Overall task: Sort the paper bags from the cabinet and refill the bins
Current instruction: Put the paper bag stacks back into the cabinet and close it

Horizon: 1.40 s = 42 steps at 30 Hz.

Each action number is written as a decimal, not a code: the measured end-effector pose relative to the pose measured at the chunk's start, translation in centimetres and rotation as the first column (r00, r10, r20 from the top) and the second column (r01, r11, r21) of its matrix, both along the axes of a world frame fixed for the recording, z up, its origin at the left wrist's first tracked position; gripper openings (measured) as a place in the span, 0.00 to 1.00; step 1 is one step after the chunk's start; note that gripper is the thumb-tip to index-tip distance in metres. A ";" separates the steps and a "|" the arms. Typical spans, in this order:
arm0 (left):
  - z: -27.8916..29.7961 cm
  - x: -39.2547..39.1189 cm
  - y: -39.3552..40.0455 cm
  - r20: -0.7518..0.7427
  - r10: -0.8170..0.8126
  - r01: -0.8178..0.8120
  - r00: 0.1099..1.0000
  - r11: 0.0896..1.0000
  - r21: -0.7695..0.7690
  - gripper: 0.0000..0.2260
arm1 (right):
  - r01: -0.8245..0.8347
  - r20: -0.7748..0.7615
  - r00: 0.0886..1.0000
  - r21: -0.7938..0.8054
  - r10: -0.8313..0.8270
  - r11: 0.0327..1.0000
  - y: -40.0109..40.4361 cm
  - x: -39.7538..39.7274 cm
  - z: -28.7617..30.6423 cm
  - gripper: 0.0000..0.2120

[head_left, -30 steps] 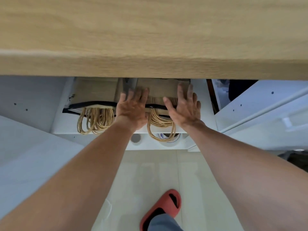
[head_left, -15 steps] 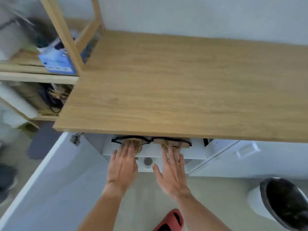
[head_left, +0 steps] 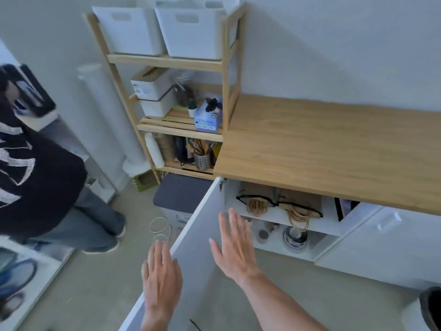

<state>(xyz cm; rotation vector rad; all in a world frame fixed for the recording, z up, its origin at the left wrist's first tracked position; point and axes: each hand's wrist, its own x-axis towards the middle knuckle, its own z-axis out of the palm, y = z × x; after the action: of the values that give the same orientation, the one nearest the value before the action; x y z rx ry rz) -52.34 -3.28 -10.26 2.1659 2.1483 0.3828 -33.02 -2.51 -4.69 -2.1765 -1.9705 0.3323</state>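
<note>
Quick count: two hands, left hand (head_left: 161,280) and right hand (head_left: 235,247), both flat and holding nothing. Two black-rimmed bins (head_left: 256,195) (head_left: 301,204) of brown paper bags (head_left: 299,199) sit along the cabinet shelf's (head_left: 319,226) front edge. Two white tubs (head_left: 130,32) (head_left: 192,33) sit on the rack's (head_left: 226,68) top shelf, two stacked white boxes (head_left: 150,83) (head_left: 158,105) on the shelf below. One other person (head_left: 35,177) stands at the left.

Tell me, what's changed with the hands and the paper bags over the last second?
Both hands came back out of the cabinet. A second ago they pressed on the paper bags on the shelf; now the left hand and right hand hover open, clear of the shelf, holding nothing. The view has also pulled back and up. The bags lie on the shelf as before, handles hanging over its edge.
</note>
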 end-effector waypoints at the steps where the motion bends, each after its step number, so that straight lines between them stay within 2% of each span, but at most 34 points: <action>1: -0.4 -1.4 -0.8 0.027 0.033 -0.033 0.999 0.999 0.009 0.22 | -0.007 0.000 1.000 0.013 0.007 1.000 -0.4 -1.4 0.0 0.34; 5: -2.2 -6.1 -4.1 0.088 0.224 -0.221 0.971 0.975 -0.037 0.19 | -0.093 -0.012 0.996 0.019 0.093 0.995 -2.6 -6.1 -0.5 0.34; 7: -2.8 -7.5 -5.5 0.073 0.265 -0.258 0.961 0.962 -0.091 0.21 | -0.140 -0.007 0.990 -0.003 0.140 0.990 -4.0 -7.4 -1.2 0.34; 11: -2.5 -7.2 -7.0 0.003 0.170 -0.168 0.985 0.975 -0.144 0.27 | -0.214 -0.020 0.977 -0.067 0.213 0.974 -7.2 -8.8 -2.9 0.33; 16: -2.6 -5.2 -10.0 -0.036 0.093 -0.098 0.995 0.980 -0.171 0.25 | -0.302 -0.054 0.953 -0.100 0.298 0.948 -10.5 -9.6 -3.7 0.33; 19: -2.3 -2.7 -12.2 -0.015 0.056 -0.058 0.998 0.982 -0.179 0.31 | -0.307 -0.040 0.952 -0.101 0.304 0.946 -12.2 -8.0 -4.1 0.32; 26: -1.3 5.6 -16.7 0.113 0.077 -0.048 0.991 0.969 -0.241 0.40 | -0.221 -0.040 0.975 -0.126 0.218 0.967 -17.2 -0.2 -4.7 0.32; 31: -0.5 11.7 -19.3 0.238 0.091 -0.015 0.967 0.953 -0.303 0.38 | -0.152 -0.055 0.988 -0.163 0.145 0.975 -21.6 5.6 -4.9 0.33; 36: -0.3 17.2 -20.1 0.091 -0.021 0.044 0.996 0.964 -0.262 0.28 | -0.127 -0.067 0.991 -0.205 0.116 0.970 -26.0 10.9 -5.1 0.37; 42: 1.4 23.1 -18.3 -0.057 -0.228 0.205 0.972 0.941 -0.270 0.24 | 0.022 -0.118 0.992 -0.227 -0.050 0.974 -28.0 17.4 -4.3 0.46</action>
<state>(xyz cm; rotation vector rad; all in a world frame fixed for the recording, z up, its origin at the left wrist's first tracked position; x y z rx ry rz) -29.24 -21.61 -8.82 2.2658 1.8453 -0.0127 -15.64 -30.55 -8.99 -2.2596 -1.9052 0.6986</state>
